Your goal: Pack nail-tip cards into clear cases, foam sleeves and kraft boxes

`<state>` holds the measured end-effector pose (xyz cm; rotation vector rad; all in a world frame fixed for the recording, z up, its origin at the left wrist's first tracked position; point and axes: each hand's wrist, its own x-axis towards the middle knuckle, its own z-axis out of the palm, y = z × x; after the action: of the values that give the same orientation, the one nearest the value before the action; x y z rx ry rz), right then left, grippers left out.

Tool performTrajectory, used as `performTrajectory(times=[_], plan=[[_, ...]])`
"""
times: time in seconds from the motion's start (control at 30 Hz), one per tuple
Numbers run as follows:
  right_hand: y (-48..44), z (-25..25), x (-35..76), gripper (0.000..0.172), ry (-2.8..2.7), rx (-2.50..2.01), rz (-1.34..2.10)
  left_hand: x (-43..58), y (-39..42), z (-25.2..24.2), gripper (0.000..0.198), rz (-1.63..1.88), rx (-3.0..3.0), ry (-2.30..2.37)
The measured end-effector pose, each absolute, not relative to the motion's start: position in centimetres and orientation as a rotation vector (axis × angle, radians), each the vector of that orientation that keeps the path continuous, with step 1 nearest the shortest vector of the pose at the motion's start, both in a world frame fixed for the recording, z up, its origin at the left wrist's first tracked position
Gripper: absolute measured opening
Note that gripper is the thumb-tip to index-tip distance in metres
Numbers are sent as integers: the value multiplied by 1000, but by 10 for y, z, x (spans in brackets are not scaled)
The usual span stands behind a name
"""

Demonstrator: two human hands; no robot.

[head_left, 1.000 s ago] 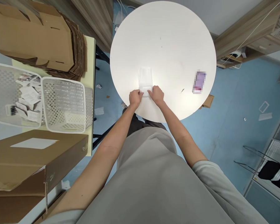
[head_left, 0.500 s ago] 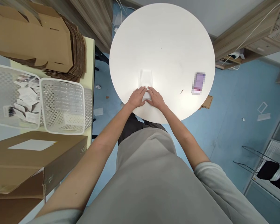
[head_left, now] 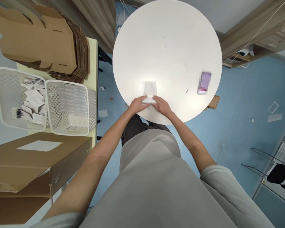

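A thin, translucent white wrapper or sheet (head_left: pixel 150 87) lies near the front edge of the round white table (head_left: pixel 166 25), with a thicker folded-looking band at its near end. My left hand (head_left: pixel 138 105) pinches the left corner of that near end between thumb and fingers. At the right corner my right hand (head_left: pixel 162 105) does the same, thumb toward me and fingers on top. Whether anything lies inside the wrapper I cannot tell.
A blurred purple item (head_left: pixel 204 83) lies at the table's right. On a side table to my left are stacked flat cardboard boxes (head_left: pixel 40 41), a basket of small white packets (head_left: pixel 33 98), a basket of clear plastic pieces (head_left: pixel 70 90) and a large open carton (head_left: pixel 38 158).
Both hands have drawn slightly toward me and apart, from lying over the wrapper to holding its near corners. The near end now shows as a thicker band between them.
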<state>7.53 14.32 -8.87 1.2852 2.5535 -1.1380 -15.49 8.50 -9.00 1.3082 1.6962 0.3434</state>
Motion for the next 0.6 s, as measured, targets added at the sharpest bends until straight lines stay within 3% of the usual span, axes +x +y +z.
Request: performTrajectory(times=[0.23,0.43,0.5,0.6], plan=[[182,-87,47,36,2326,1555,-1077,-150,116,-98,22,356,1043,1940],[214,-90,25,23,2052,1734,-1039,-143,138,-102,14,377,918,2050],[222,-92,17,28,2036,1757,-985,-145,142,-101,9,369,896,2045],[232,-96,6,52,2252,1662,-915,-148,138,-103,12,353,887,2093]])
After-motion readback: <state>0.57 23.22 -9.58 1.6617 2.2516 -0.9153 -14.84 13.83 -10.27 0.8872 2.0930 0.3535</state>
